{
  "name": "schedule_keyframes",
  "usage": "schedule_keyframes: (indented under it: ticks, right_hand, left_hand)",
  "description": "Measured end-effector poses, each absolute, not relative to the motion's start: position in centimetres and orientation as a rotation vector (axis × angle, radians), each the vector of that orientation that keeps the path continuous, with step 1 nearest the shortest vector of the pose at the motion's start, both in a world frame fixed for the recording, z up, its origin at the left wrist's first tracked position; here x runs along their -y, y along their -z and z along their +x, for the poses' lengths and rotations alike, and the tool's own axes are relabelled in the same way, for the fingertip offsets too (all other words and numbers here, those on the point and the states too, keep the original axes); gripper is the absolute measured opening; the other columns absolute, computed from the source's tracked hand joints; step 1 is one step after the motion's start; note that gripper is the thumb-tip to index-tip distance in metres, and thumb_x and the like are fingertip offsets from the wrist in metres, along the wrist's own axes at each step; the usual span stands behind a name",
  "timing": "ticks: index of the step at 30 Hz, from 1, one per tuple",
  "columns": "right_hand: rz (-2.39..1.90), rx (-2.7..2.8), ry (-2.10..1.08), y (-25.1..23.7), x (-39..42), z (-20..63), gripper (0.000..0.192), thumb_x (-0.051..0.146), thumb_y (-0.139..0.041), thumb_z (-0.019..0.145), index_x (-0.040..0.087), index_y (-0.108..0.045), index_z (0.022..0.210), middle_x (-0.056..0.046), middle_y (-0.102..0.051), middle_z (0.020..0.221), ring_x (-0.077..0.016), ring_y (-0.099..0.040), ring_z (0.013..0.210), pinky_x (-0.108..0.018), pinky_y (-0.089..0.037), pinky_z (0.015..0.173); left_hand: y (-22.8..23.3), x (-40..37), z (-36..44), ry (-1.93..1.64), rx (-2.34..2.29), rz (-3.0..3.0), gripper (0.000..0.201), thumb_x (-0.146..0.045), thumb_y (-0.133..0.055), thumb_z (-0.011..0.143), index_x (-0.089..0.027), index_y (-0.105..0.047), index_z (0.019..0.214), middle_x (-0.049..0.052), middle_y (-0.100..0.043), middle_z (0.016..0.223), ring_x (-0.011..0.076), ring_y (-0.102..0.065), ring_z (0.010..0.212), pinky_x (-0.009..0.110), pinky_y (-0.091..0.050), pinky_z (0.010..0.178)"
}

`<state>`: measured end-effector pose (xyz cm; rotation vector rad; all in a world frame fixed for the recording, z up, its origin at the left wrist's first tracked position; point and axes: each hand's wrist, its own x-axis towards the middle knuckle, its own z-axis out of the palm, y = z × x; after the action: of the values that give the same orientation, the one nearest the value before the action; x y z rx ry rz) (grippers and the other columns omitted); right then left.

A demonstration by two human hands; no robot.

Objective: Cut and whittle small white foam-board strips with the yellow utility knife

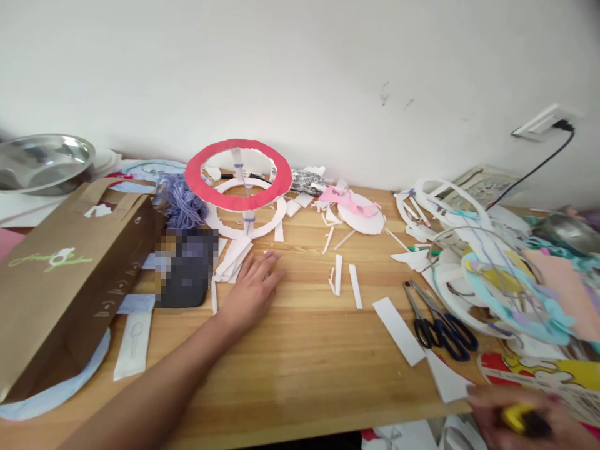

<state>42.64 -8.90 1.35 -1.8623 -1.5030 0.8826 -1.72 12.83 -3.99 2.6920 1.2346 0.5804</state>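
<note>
**Left hand flat by the paper strips, right hand on a yellow tool**

Wooden bench [290,350] under a white wall carried the whole mess of paper craft. The left hand [250,287] lay palm down with its grip open, fingers spread and holding nothing, the fingertips touching the loose white strips [232,257] at the foot of the ring stand [239,187]. That stand, a red ring over a white ring on thin posts, stood just beyond the hand. A blurred dark thing [187,265] sat just left of the hand, with purple yarn [180,200] behind it and a brown bag [65,269] lying further left.

The right hand [520,419] sat at the bench's near right edge, its grip closed around a yellow tool [518,417]; what kind of tool could not be told. Scissors [440,322] lay near it, beside a wide strip [398,330], and a heap of coloured cut-outs [506,281] filled the right end.

Judging by the layout, the strips would best be picked with fingertips only, one at a time. The stand looked light and shaky, so the wrist ought to stay low and clear of its posts. Short scraps [344,278] lay mid-bench, well apart from both hands.
</note>
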Motion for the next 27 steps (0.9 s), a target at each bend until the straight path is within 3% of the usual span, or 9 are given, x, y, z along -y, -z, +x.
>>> schedule_keyframes:
  ticks: [2, 4, 8, 10, 14, 20, 27]
  right_hand:
    - [-2.018, 1.371, -0.824, -1.4, 5.8, 39.0, 0.024, 0.045, -0.084, 0.043, 0.036, -0.076, 0.064, -0.011, -0.073, 0.065, -0.0279, -0.068, 0.055, -0.039, -0.052, 0.051]
    - [-2.071, 1.227, -0.675, -1.4, 2.5, 34.2, 0.031, 0.056, -0.077, 0.059, 0.032, -0.078, 0.079, -0.010, -0.077, 0.085, -0.0300, -0.072, 0.073, -0.044, -0.057, 0.068]
    - [-1.971, 1.429, -0.470, -0.6, -3.2, 27.3, 0.029, 0.049, -0.066, 0.080, 0.024, -0.074, 0.091, -0.005, -0.074, 0.082, -0.0250, -0.068, 0.073, -0.037, -0.055, 0.067]
    - [-1.790, 1.635, -0.275, 0.2, -5.7, 25.9, 0.023, 0.040, -0.060, 0.086, 0.022, -0.072, 0.094, -0.007, -0.073, 0.094, -0.0258, -0.066, 0.088, -0.039, -0.053, 0.081]
    - [-1.653, 1.782, -0.131, 2.2, -9.5, 24.8, 0.016, 0.027, -0.058, 0.087, 0.021, -0.069, 0.096, -0.008, -0.072, 0.095, -0.0269, -0.060, 0.094, -0.042, -0.050, 0.085]
    - [-1.526, 1.914, -0.117, 4.4, -10.1, 24.8, 0.020, 0.018, -0.059, 0.087, 0.024, -0.068, 0.104, -0.005, -0.073, 0.100, -0.0265, -0.057, 0.098, -0.043, -0.049, 0.090]
    - [-1.495, 2.026, -0.178, 4.6, -9.9, 25.7, 0.019, 0.018, -0.058, 0.089, 0.024, -0.069, 0.103, -0.007, -0.073, 0.097, -0.0264, -0.060, 0.095, -0.042, -0.050, 0.084]
  left_hand:
    - [3.6, -12.4, -1.5, -0.516, -1.243, 2.759, 0.035, -0.012, -0.046, 0.092, -0.021, -0.061, 0.122, 0.012, -0.050, 0.144, 0.0283, -0.042, 0.136, 0.052, -0.034, 0.113]
    - [3.0, -11.9, -1.1, -0.436, -1.413, 2.789, 0.033, -0.016, -0.047, 0.094, -0.020, -0.060, 0.124, 0.015, -0.049, 0.143, 0.0311, -0.049, 0.127, 0.050, -0.043, 0.103]
    - [2.0, -10.8, -0.1, -0.238, -1.807, 2.722, 0.042, -0.034, -0.049, 0.095, -0.016, -0.054, 0.133, 0.019, -0.060, 0.114, 0.0334, -0.059, 0.098, 0.046, -0.049, 0.076]
    - [1.8, -10.6, 0.2, -0.150, -1.813, 2.710, 0.043, -0.031, -0.048, 0.095, -0.017, -0.053, 0.135, 0.014, -0.061, 0.099, 0.0308, -0.058, 0.090, 0.043, -0.048, 0.073]
    - [1.2, -11.1, -0.8, -0.097, -1.832, 2.712, 0.049, -0.013, -0.042, 0.093, -0.024, -0.048, 0.140, 0.009, -0.058, 0.094, 0.0258, -0.057, 0.085, 0.038, -0.044, 0.072]
    - [-1.4, -13.0, -4.1, -0.144, -2.270, 2.576, 0.041, -0.027, -0.041, 0.097, -0.024, -0.052, 0.136, 0.012, -0.056, 0.096, 0.0279, -0.054, 0.086, 0.038, -0.038, 0.069]
    - [-0.9, -13.9, -5.0, -0.129, -2.318, 2.486, 0.041, -0.035, -0.040, 0.097, -0.023, -0.054, 0.133, 0.015, -0.057, 0.116, 0.0298, -0.055, 0.093, 0.039, -0.040, 0.071]
